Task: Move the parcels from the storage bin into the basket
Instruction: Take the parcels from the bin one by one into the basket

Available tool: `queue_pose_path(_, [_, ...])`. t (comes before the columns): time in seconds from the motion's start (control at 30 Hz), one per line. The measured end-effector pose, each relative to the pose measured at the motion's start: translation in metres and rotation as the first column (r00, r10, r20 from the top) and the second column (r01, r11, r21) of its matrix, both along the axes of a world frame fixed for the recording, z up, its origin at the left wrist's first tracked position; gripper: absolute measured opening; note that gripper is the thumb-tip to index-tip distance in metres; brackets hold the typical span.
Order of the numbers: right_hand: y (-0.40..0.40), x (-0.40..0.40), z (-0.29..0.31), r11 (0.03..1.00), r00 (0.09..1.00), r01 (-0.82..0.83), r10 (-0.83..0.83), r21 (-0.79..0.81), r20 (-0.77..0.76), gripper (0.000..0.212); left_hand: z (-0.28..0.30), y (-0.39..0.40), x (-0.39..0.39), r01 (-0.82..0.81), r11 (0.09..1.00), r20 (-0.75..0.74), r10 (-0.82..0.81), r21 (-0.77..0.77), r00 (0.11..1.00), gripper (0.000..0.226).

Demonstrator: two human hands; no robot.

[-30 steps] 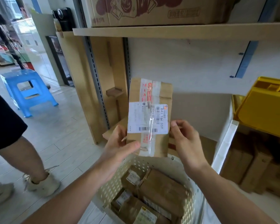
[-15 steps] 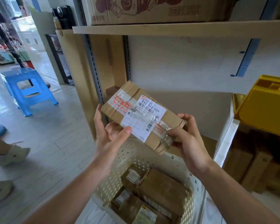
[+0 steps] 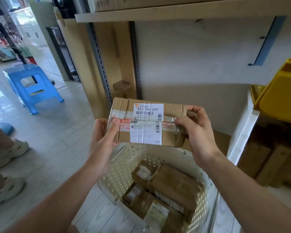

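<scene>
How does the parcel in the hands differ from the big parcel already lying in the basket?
The held parcel is up in the air above the basket, gripped by the left hand and right hand; the big parcel lies inside. The held one shows white labels; the big one shows mostly plain brown wrapping. Both are brown.

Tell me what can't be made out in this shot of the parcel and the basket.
Head view:
- Parcel: both ends covered by the left hand and right hand; small label print too fine.
- Basket: near rim cut off by the bottom edge.
- Storage bin: interior hidden, cropped at right edge.
</scene>
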State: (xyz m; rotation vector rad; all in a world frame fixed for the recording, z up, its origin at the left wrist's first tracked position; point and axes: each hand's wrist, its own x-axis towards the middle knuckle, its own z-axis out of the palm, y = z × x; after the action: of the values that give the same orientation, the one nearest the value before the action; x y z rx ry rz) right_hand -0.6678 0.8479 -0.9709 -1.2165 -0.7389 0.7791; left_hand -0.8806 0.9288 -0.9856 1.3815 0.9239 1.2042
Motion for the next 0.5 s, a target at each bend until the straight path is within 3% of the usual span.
queue_pose_path(0.2, [0.0030,-0.0001,-0.0013,1.000,1.000,0.023,-0.023,0.006,0.005,0.026,0.0014,0.0004,-0.0010,0.010,0.999,0.014,-0.010,-0.050,1.000,0.046])
queue_pose_path(0.37, [0.0027,0.0023,-0.0016,1.000,0.999,0.029,-0.029,0.013,0.022,0.025,0.0003,0.0018,0.0012,0.035,0.996,0.034,-0.033,-0.079,0.999,0.024])
queue_pose_path(0.5, [0.0022,0.0052,-0.0020,1.000,0.999,0.020,-0.020,0.020,0.031,0.025,-0.0015,0.0035,0.0008,0.045,0.996,0.012,-0.044,-0.080,0.999,0.026])
